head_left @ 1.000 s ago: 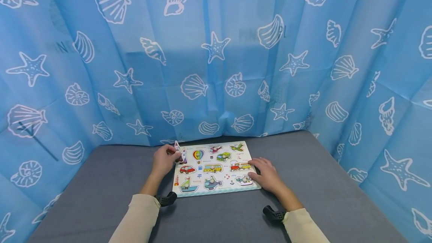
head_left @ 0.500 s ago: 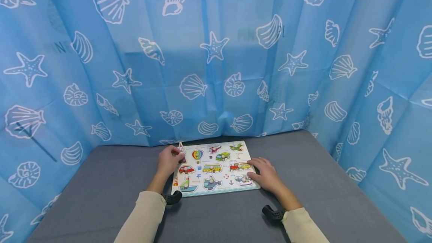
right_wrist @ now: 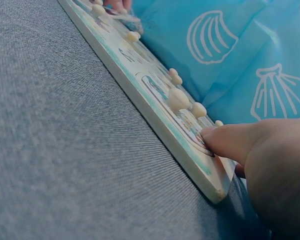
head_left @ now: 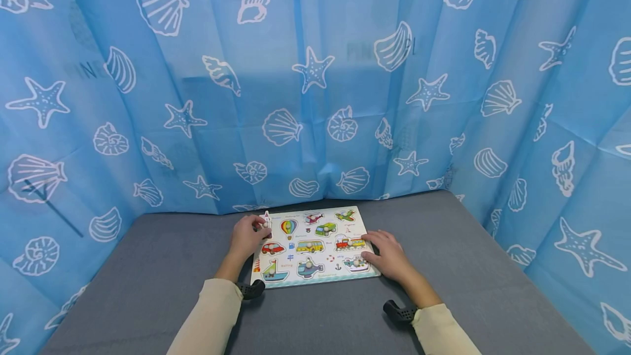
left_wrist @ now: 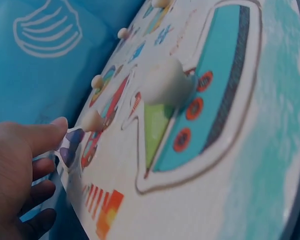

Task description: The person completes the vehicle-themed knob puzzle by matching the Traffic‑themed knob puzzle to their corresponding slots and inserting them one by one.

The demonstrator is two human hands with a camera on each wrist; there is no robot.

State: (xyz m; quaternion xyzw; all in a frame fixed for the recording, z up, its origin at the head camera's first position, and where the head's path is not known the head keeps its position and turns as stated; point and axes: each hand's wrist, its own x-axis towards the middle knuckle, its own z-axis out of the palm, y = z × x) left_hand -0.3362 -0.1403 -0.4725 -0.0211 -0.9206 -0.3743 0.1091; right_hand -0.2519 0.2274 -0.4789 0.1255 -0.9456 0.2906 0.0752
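Note:
A wooden knob puzzle board [head_left: 315, 279] with vehicle pictures lies flat on the grey table. At its far left corner my left hand [head_left: 246, 236] pinches a rocket puzzle piece [head_left: 267, 216], mostly hidden by the fingers. In the left wrist view the purple part of this piece [left_wrist: 70, 146] shows by the thumb and index finger, low over the board; whether it sits in its recess I cannot tell. My right hand [head_left: 389, 255] rests on the board's right edge, fingers extended. In the right wrist view its thumb [right_wrist: 230, 140] touches the board beside the ship piece [right_wrist: 190, 125].
Other knobbed pieces sit on the board, among them a balloon [head_left: 289, 227], a bus [head_left: 310, 246], a red car [head_left: 273, 247] and a sailboat [head_left: 274, 273]. A blue shell-print curtain [head_left: 315, 125] hangs behind the grey table [head_left: 335, 322].
My left hand has moved right with the rocket piece and lowered it onto the board's far left corner. The right hand has stayed at the right edge.

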